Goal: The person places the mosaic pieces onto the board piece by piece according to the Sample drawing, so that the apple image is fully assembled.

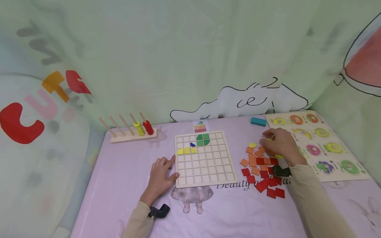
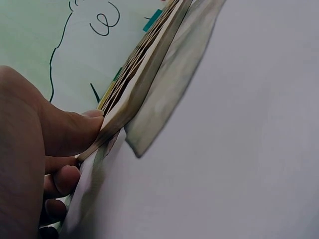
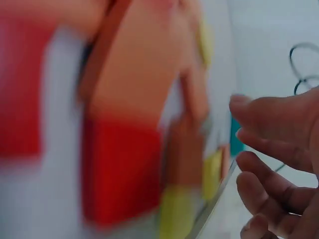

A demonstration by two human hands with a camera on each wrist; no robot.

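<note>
A square wooden grid board (image 1: 205, 167) lies on the pink-patterned cloth. In it sit green pieces (image 1: 203, 139) forming a rounded shape, a row of yellow pieces (image 1: 187, 150) and a small blue piece (image 1: 192, 144). My left hand (image 1: 160, 175) rests at the board's left side, its thumb (image 2: 75, 132) touching the rim near the front corner. Over the far end of a loose pile of red tiles (image 1: 263, 184) and orange tiles (image 1: 252, 161) hovers my right hand (image 1: 278, 143). Its fingers (image 3: 269, 112) are loosely bent, with nothing visible between them.
Behind the board lies a small pattern card (image 1: 200, 126). A peg stand (image 1: 134, 136) with yellow and red beads is at the back left. A teal block (image 1: 258, 121) lies at the back, near a wooden fruit puzzle (image 1: 319, 145) on the right. Yellow pieces (image 1: 252, 145) lie among the tiles.
</note>
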